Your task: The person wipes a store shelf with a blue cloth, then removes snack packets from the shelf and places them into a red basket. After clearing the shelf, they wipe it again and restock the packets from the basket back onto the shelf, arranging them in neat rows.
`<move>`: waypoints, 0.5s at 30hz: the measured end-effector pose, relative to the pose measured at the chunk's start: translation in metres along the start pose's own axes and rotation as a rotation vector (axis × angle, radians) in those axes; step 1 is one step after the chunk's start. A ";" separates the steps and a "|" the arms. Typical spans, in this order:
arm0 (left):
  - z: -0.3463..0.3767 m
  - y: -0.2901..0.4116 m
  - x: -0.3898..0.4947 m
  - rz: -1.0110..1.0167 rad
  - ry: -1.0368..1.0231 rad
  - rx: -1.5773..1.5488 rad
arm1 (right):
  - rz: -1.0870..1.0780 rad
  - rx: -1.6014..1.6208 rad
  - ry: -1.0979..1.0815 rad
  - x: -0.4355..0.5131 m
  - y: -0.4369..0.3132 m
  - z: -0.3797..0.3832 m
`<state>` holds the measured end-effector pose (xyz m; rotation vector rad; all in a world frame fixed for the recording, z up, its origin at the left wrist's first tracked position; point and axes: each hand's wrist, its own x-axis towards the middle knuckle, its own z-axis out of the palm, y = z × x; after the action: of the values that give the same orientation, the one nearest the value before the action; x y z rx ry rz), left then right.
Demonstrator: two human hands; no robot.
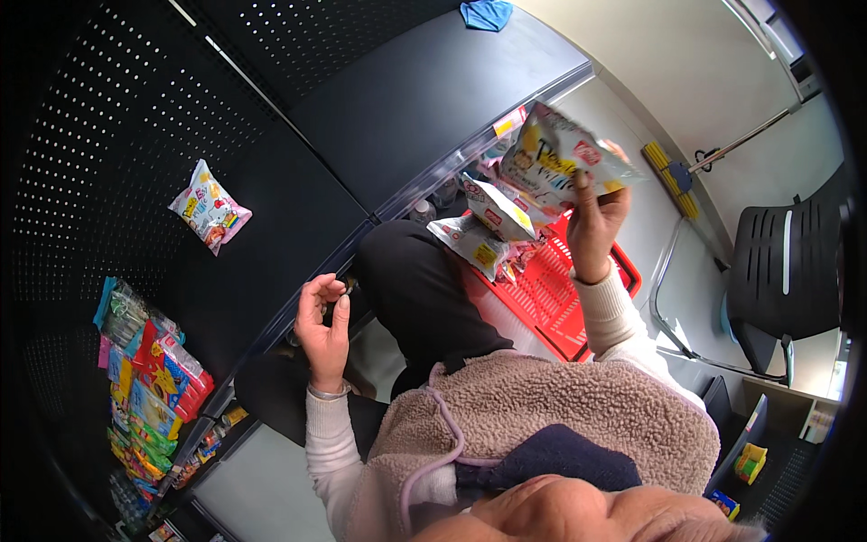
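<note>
My right hand point(596, 223) grips a silvery snack bag point(548, 159) by its edge, thumb across the printed front, above a red plastic basket point(576, 332). Other snack bags point(498, 210) are heaped at the basket's far left end, partly beyond my knee. My left hand point(324, 328) is raised near the front edge of the black shelf point(271, 223), fingers curled and apart, with nothing seen in it. Farther back on that shelf, one white and pink snack bag point(211, 210) leans towards the perforated back panel.
Colourful packaged snacks point(152, 379) fill the shelf's left end. A blue cloth point(486, 13) lies on the far shelf. To the right are a yellow-headed mop point(667, 179) and a black chair point(786, 271). Plastic bottles point(423, 211) stand below the shelf edge.
</note>
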<state>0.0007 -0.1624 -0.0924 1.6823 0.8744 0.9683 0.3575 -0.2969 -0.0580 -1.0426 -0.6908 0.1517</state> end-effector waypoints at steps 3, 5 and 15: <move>-0.001 -0.004 0.002 -0.003 -0.010 -0.004 | 0.000 -0.272 0.008 -0.013 0.024 -0.012; -0.005 -0.004 0.005 -0.017 -0.009 -0.005 | 0.060 -0.241 0.089 -0.016 0.031 -0.021; -0.101 -0.039 0.066 0.067 0.286 -0.039 | -0.518 -0.484 -0.069 -0.037 -0.021 0.015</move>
<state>-0.0667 -0.0549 -0.0945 1.5713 0.9827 1.2864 0.3154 -0.3128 -0.0529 -1.2822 -1.0692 -0.4507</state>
